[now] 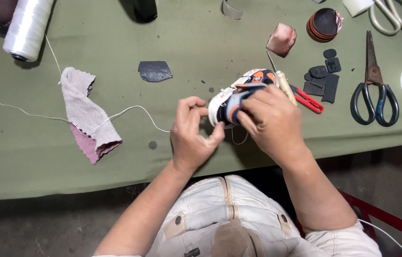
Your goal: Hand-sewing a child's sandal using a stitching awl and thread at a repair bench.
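Gripping a small white, orange and navy shoe (239, 97) — right hand (270, 121) clamped, left hand (192, 133) pinching thread (134, 110).

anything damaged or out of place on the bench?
Nothing spilled. The pink-grey cloth lies crumpled over the loose white thread, and dark patch scraps are scattered beside the scissors. Both hands grip a small shoe; any damage is hidden.

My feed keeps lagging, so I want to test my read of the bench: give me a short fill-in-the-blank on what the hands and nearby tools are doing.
1. The right hand grips a small ____ against the table.
2. The left hand pinches a white ____ beside it.
3. The spool of white thread lies at the table's far ____ corner.
4. The dark-handled scissors lie to the ____ of the hands.

Missing words: shoe; thread; left; right
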